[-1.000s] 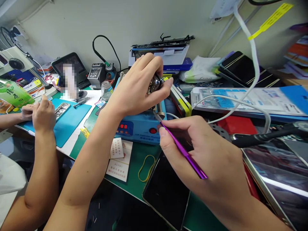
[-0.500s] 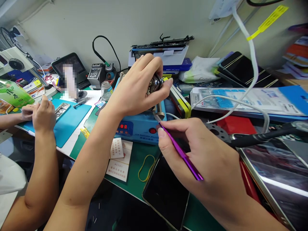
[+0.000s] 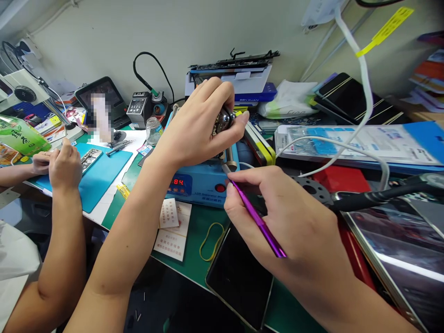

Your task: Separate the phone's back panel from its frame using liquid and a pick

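Observation:
My left hand point(image 3: 196, 127) is closed around a partly opened phone point(image 3: 224, 121), tilted up over a blue LCD separator machine point(image 3: 203, 178). Bare inner parts and a shiny dark edge show between the fingers, while the palm covers the rest. A slim purple-handled pry knife point(image 3: 255, 215) is pinched like a pen in my right hand point(image 3: 294, 222). Its flat metal blade points up and left at the machine's front edge, below the phone; whether it touches anything I cannot tell. The machine's red digits read about 84.
A co-worker's hands point(image 3: 64, 164) rest by a phone frame point(image 3: 90, 159) on a blue mat point(image 3: 107, 173) at left. Near me lie a dark tablet point(image 3: 239, 277), a yellow rubber band point(image 3: 208, 249) and printed cards point(image 3: 171, 238). A white cable point(image 3: 367, 92) hangs at right.
My right hand has shifted slightly left and up with the pry knife. The machine's readout has gone from about 83 to 84. My left hand keeps its hold on the phone.

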`<state>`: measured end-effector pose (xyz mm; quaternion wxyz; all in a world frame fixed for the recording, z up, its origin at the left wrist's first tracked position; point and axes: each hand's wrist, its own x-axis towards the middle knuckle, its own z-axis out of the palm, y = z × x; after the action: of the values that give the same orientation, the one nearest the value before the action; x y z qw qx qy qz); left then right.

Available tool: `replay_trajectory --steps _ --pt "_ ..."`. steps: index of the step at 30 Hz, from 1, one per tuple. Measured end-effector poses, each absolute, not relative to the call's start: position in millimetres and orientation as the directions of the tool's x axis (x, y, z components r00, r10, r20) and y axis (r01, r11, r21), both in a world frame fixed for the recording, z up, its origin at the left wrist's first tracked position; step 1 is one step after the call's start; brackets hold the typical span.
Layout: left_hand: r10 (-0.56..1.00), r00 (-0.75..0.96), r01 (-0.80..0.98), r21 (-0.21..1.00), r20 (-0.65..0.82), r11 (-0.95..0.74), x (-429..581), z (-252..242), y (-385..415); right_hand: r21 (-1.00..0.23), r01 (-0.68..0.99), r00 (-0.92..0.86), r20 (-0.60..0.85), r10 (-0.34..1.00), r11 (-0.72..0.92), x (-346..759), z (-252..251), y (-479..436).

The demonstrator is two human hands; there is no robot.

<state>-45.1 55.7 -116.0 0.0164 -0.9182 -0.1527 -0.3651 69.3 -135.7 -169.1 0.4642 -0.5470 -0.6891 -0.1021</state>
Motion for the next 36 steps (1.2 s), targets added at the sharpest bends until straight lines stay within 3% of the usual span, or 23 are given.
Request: replay_trajectory --steps 8,20,36 --pt "0.267 0.693 0.286 0.085 0.67 -0.954 -45.3 -114.8 56.3 -0.432 0.833 0.118 0.749 0.652 0.346 70.4 -166.8 -137.9" --pt "0.237 0.7 0.274 0.053 0.673 -0.96 -46.5 -116.0 58.6 -0.339 0.857 0.033 0.787 0.617 0.387 69.4 -171.3 -135.2" --pt "0.216 0.702 0.248 0.051 0.679 -0.967 -47.4 -117.8 62.0 -0.368 0.83 0.031 0.781 0.624 0.418 69.7 -169.8 -133.2"
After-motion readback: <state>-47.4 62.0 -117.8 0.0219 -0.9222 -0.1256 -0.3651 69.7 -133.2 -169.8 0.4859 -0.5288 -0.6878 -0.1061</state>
